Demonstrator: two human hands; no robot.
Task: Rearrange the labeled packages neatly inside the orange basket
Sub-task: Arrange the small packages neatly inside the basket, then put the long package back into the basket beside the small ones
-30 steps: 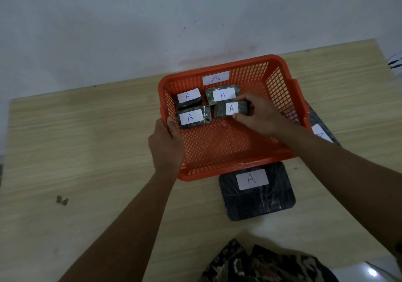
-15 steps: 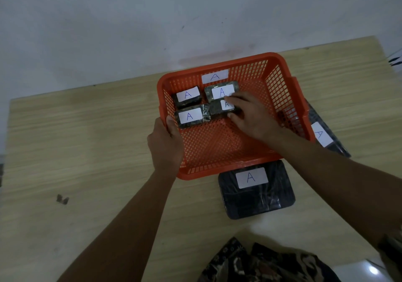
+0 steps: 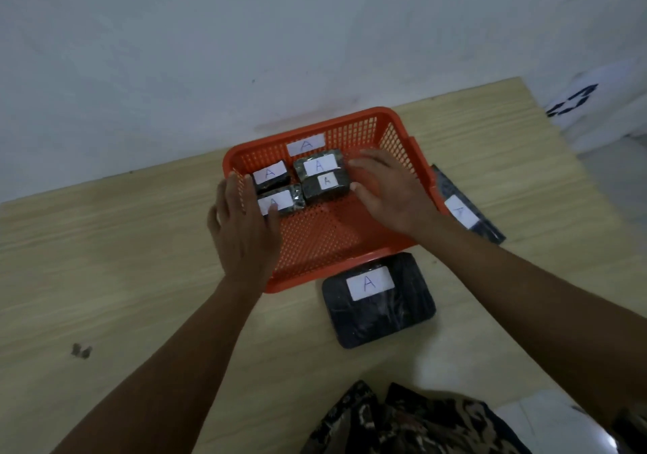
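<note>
Labeled packages, 4 small dark plastic-wrapped blocks with white "A" stickers [image 3: 317, 165], sit bunched in the far-left corner of the orange perforated plastic basket [image 3: 395, 135] on the pale wooden table [image 3: 105, 261]. Over the basket's left wall the left hand [image 3: 241, 229] lies with fingers spread, its thumb on the near-left package [image 3: 280, 201]. Inside the basket, the right hand [image 3: 392, 194] is open, fingertips touching the right ends of the 2 right packages. Outside lie 2 larger dark wrapped packs, 1 against the near wall [image 3: 378, 299], 1 beyond the right wall [image 3: 462, 205].
</note>
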